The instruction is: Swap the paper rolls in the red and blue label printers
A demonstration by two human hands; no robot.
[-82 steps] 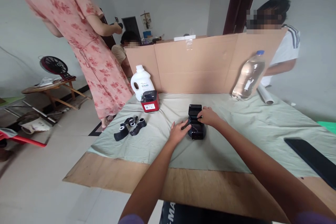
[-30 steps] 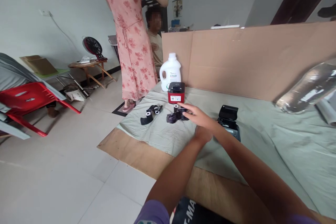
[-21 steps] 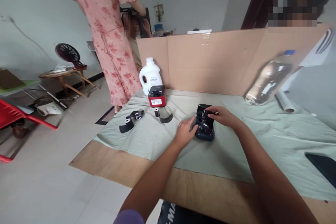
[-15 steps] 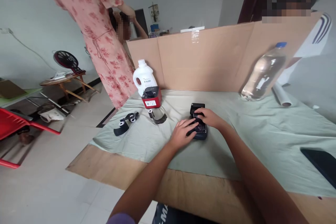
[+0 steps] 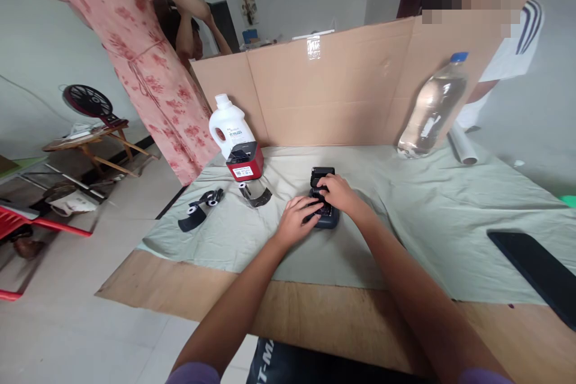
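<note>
Head view: our left hand (image 5: 297,219) is spread loosely onto the small dark machine (image 5: 327,222), apparently to steady it; our right hand (image 5: 338,193) bends in below the upright lid (image 5: 323,172), whatever it may grip hidden from us. That machine sits on the cloth (image 5: 387,264) over our bench (image 5: 180,285), probably central so both hands reach; black rolls (image 5: 191,220) lie left, seemingly kept handy.

Wooden tabletop (image 5: 180,288), bare along its near edge, bears a creased pale-green cloth (image 5: 472,192). On the cloth: dark device (image 5: 329,222), centre; black strips with white-cored rolls (image 5: 191,222), left; red-and-black box (image 5: 245,169); white jug (image 5: 231,123); clear blue-capped bottle (image 5: 432,111), right.
</note>
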